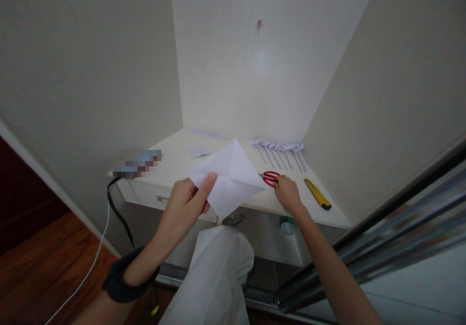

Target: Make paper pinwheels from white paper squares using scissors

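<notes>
A square sheet of white paper [233, 179] with crossing fold creases is pinched in my left hand [194, 194], the thumb lying on top. It is raised above the desk's front edge. My right hand [287, 194] has its fingers on the red handles of a pair of scissors [270, 178], which rest on the desk; the blade tips are hidden behind the paper. To the right of that hand lies a yellow utility knife [318, 194]. Behind the scissors several folded paper pieces with thin stems [278, 150] lie in a row.
A smaller paper piece [197, 151] and thin paper strips [207, 134] lie toward the back of the white desk [171, 170]. A pixelated object [138, 164] with a black cable [118, 213] sits at the left end. Below, a bottle [287, 225] stands on a shelf.
</notes>
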Tool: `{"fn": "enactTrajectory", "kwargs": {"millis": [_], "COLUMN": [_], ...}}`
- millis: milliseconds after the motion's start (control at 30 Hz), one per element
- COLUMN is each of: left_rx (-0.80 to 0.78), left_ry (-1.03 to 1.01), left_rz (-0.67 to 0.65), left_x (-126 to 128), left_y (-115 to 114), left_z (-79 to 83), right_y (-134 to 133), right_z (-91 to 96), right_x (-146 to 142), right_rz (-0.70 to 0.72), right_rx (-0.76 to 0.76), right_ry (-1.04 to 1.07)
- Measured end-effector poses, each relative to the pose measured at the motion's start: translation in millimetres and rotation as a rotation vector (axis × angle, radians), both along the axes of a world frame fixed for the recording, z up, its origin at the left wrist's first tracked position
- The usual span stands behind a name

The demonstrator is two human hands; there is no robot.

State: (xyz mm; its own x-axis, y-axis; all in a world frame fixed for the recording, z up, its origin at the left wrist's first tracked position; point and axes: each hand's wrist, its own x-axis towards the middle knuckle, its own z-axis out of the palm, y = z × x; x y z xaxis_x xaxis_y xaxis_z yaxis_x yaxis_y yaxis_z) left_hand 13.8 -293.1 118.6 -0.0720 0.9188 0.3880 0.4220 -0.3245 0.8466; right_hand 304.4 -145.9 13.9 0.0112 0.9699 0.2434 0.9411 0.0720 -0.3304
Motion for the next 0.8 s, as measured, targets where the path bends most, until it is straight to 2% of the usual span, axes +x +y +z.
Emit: {"fn": "enactTrajectory", "kwargs": {"millis": [100, 233, 333, 433, 533, 633, 800], "left_rx": [-0.074, -0.17, -0.183, -0.162, -0.115, -0.053, 0.075], "left_ry": [0.017, -0.078, -0.14, -0.203, -0.239, -0.21, -0.191], "left_rz": [-0.085, -0.146, -0.128, -0.113, -0.084, -0.044, 0.017], "left_x": [-4.5, -13.3, -19.6, -23.3, -23.0, -20.2, -16.6], "left_y": [-4.1, -7.2, -6.7, -4.9, -3.9, -3.8, -4.4], "left_z": [-1.0, -4.4, -5.7, -5.5, -6.1, -8.0, -6.7], "right_y": [12.5, 33.9, 44.5, 40.1, 16.6, -24.3, -112.0], "right_z": [5.3, 14.9, 19.5, 24.0, 30.4, 35.3, 25.5], "right_x": [-1.9, -3.7, -5.8, -8.6, -13.6, -27.4, -75.3], "right_rz": [0.011, 0.077, 0.109, 0.09, 0.042, 0.032, 0.267], "right_rx": [-0.014, -0.072, -0.115, -0.088, 0.008, 0.111, 0.093], "right_ry": [-0.121, -0.19, -0.152, -0.023, 0.194, 0.478, 0.918]}}
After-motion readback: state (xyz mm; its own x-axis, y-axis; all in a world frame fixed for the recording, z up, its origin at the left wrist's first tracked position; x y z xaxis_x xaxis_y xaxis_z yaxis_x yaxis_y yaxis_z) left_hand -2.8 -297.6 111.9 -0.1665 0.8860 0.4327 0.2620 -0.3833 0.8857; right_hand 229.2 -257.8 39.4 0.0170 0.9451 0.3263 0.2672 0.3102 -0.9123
